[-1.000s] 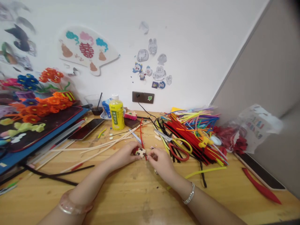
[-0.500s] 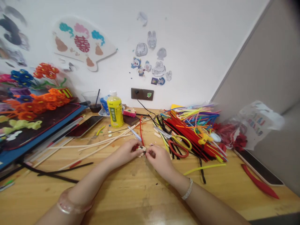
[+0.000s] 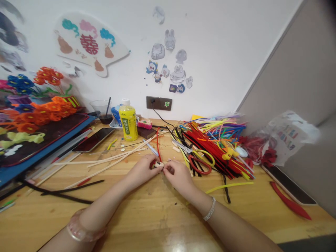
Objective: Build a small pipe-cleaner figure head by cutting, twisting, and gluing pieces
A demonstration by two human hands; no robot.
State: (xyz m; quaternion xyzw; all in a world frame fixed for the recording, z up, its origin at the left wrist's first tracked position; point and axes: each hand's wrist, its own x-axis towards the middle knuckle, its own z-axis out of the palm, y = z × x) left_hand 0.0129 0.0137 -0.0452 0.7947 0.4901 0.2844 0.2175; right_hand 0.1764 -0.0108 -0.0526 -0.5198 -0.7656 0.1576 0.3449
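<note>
Holds a spotted cream piece [image 3: 157,164] low over the wooden table [image 3: 147,217], between both hands, near the middle of the view. Grips it from its left side with the left hand [image 3: 144,170], thumb and fingers closed on it and hiding part of it. Reaches its right end with the right hand [image 3: 180,176], thumb and forefinger bent toward each other, tips pinched together; cannot tell what thin bit, if any, lies between them. Has a red stem [image 3: 158,145] running from just behind the piece toward the wall [image 3: 225,45]; cannot tell whether joined to it. Wears a pinkish bangle [image 3: 84,229] on the left forearm and a silvery bracelet [image 3: 210,210] at the right wrist. Has scissors [image 3: 187,149] with one yellow and one red handle just beyond the right hand, lying beside a thick bundle of red and black stems [image 3: 203,145]. Has pale sticks [image 3: 127,153] crossing beyond the left arm, with a yellow bottle [image 3: 128,122] upright behind them and a dark-screened phone [image 3: 93,140] lying flat to the bottle's left. Has a yellow strip [image 3: 231,186] near the right forearm and, well apart at far right, a long red strip [image 3: 288,203].
</note>
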